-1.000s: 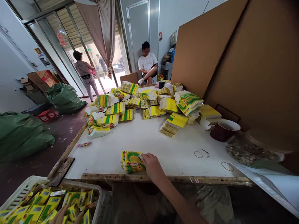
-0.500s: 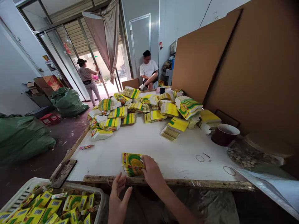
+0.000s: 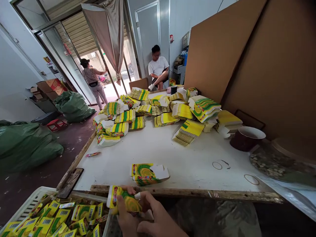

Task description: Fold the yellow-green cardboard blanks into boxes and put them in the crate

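Note:
A yellow and green printed carton (image 3: 133, 204) is held between my two hands, just off the table's front edge. My left hand (image 3: 126, 220) grips its left part, thumb across the front. Closed on the carton's right side is my right hand (image 3: 154, 214), with something white on one fingertip. Beyond them on the white table (image 3: 153, 149) lies a small stack of matching flattened cartons (image 3: 144, 172), its white flaps pointing right. To the lower left, a white plastic basket (image 3: 40, 191) contains many folded yellow boxes (image 3: 61, 215).
Bundles of flat cartons (image 3: 125, 116) cover the table's far part. A phone (image 3: 71, 182) lies at the left edge; a dark cup (image 3: 247, 140) and a jar (image 3: 271, 164) stand right. Brown cardboard sheets (image 3: 222, 49) lean behind. One person (image 3: 159, 67) sits, another (image 3: 92, 79) stands by the door.
My right hand has moved from the stack down and left with a carton. My left hand, open before, now grips it too. The view has shifted slightly.

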`<state>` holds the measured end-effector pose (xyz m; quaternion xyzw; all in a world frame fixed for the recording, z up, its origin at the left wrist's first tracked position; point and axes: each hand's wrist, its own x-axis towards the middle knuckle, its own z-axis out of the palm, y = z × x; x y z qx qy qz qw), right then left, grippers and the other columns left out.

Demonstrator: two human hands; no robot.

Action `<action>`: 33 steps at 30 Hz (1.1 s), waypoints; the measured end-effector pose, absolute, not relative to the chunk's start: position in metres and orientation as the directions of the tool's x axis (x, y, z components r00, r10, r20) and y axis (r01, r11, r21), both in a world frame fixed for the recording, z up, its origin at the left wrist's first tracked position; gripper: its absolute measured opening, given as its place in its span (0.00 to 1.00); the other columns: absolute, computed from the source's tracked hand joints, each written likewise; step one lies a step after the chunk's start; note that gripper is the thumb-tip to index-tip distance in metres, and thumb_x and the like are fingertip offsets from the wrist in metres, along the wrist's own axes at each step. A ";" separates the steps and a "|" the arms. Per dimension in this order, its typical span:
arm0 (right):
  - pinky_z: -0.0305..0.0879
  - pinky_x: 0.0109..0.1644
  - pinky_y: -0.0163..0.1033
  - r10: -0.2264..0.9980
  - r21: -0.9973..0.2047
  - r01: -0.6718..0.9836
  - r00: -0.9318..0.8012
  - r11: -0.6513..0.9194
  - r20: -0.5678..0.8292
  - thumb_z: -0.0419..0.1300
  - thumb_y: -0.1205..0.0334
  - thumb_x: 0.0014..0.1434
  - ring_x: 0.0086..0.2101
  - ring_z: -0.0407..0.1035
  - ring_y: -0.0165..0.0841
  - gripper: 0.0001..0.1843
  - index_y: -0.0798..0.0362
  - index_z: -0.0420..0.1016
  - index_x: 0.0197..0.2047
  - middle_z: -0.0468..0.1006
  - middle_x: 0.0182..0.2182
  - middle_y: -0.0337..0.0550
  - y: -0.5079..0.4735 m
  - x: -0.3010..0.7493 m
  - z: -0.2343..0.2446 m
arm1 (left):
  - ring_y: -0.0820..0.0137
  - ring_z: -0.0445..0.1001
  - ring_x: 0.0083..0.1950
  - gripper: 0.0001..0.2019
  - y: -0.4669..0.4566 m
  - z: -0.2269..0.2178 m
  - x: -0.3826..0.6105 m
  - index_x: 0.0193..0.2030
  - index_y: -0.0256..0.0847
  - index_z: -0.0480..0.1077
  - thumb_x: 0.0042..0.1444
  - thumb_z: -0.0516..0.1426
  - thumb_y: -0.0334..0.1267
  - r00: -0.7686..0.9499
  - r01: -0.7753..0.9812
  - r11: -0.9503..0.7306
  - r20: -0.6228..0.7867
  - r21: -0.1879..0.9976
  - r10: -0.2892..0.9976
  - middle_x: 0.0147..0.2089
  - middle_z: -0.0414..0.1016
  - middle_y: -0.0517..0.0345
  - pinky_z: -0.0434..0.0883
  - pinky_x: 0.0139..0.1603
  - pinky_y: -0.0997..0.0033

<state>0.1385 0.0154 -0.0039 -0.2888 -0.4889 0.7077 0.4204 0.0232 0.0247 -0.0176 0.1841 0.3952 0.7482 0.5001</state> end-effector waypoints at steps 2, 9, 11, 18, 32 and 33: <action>0.54 0.36 0.32 0.914 -0.966 -0.214 -0.403 -0.148 -0.050 0.63 0.76 0.38 0.33 0.58 0.29 0.21 0.52 0.70 0.38 0.64 0.29 0.32 0.017 0.140 -0.005 | 0.71 0.73 0.33 0.23 0.020 -0.025 0.026 0.38 0.44 0.72 0.47 0.62 0.62 -0.423 -0.543 -0.155 -0.109 0.826 0.900 0.31 0.72 0.60 0.74 0.36 0.74; 0.59 0.35 0.33 0.963 -0.990 -0.143 -0.270 -0.015 0.025 0.62 0.68 0.50 0.31 0.64 0.31 0.04 0.53 0.74 0.33 0.70 0.28 0.36 0.020 0.155 -0.013 | 0.62 0.78 0.39 0.26 0.009 -0.031 0.014 0.45 0.40 0.75 0.46 0.64 0.57 -0.416 -0.245 -0.024 -0.083 0.969 0.905 0.38 0.79 0.53 0.75 0.38 0.69; 0.59 0.31 0.32 0.975 -0.995 -0.057 -0.204 0.083 0.093 0.62 0.67 0.53 0.27 0.64 0.30 0.05 0.54 0.73 0.26 0.69 0.24 0.36 0.021 0.162 -0.015 | 0.60 0.78 0.38 0.24 0.009 -0.025 0.002 0.38 0.37 0.76 0.44 0.66 0.57 -0.414 -0.123 0.012 -0.062 0.992 0.908 0.33 0.79 0.52 0.75 0.38 0.68; 0.65 0.44 0.38 0.629 -0.484 0.471 -0.216 0.737 0.747 0.56 0.67 0.65 0.35 0.69 0.32 0.09 0.48 0.78 0.37 0.78 0.28 0.37 0.025 0.191 0.007 | 0.45 0.65 0.65 0.48 0.001 0.027 -0.035 0.63 0.43 0.65 0.36 0.66 0.65 -0.085 0.150 -0.231 0.245 0.961 0.966 0.63 0.69 0.43 0.66 0.63 0.51; 0.58 0.65 0.52 0.952 -0.992 -0.125 -0.300 0.025 0.062 0.50 0.41 0.65 0.59 0.65 0.45 0.30 0.52 0.68 0.62 0.71 0.59 0.54 0.018 0.164 -0.016 | 0.59 0.76 0.44 0.37 -0.013 -0.007 0.025 0.63 0.40 0.58 0.41 0.59 0.31 -0.080 0.379 -0.040 0.076 0.925 0.994 0.49 0.76 0.48 0.71 0.45 0.63; 0.58 0.65 0.53 0.958 -0.992 -0.119 -0.279 0.031 0.063 0.52 0.40 0.64 0.58 0.66 0.45 0.31 0.53 0.69 0.61 0.72 0.58 0.56 0.020 0.162 -0.014 | 0.60 0.76 0.43 0.35 -0.013 -0.008 0.027 0.60 0.40 0.60 0.40 0.59 0.30 -0.074 0.376 -0.053 0.087 0.925 0.993 0.47 0.76 0.49 0.71 0.44 0.63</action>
